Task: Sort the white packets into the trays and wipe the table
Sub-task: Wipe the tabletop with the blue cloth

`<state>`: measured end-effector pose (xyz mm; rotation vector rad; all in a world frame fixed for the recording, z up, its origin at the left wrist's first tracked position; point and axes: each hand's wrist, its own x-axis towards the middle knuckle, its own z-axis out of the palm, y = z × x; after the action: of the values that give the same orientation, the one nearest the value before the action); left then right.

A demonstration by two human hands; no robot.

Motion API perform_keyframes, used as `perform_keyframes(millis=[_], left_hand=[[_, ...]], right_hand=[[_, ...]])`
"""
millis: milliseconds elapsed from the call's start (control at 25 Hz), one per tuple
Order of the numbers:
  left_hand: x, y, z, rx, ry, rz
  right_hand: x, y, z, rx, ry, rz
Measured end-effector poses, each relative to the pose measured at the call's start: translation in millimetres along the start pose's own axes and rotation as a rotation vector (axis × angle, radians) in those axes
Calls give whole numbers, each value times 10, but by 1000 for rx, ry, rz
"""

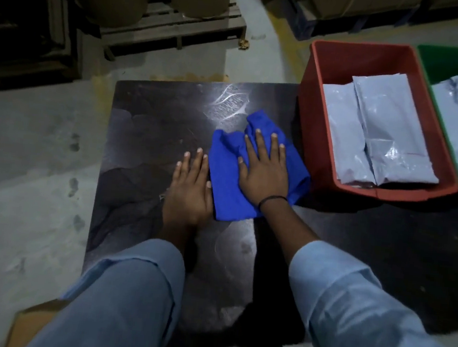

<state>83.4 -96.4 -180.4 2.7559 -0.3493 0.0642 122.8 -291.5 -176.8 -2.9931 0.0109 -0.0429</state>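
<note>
Dark table (148, 126) carries the blue cloth (226, 184) beside the red tray (309, 125) — soft, limp stuff, likely to bunch — so the right hand (264, 174) presses it with flat, spread fingers, the left hand (190, 189) flat alongside.

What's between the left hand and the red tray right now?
Head view: the blue cloth, with the right hand pressed flat on it, fills the stretch between the left hand and the red tray. No packets lie there.
</note>
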Motion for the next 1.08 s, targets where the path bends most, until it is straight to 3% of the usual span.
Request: perform_keyframes(millis=[240, 360, 480, 720, 1080], left_hand=[[-90, 11, -135, 20, -111, 24], [-291, -277, -291, 104, -148, 87], [-462, -680, -454, 110, -145, 20], [-712, -915, -548, 29, -81, -36], [-714, -945, -510, -43, 0, -58]], right_hand=[[-1549, -84, -186, -15, -41, 25], [-2142, -324, -247, -16, -87, 17], [-2432, -686, -217, 9, -123, -47], [-2152, -1208, -71, 18, -130, -130], [-1002, -985, 58, -28, -69, -21]])
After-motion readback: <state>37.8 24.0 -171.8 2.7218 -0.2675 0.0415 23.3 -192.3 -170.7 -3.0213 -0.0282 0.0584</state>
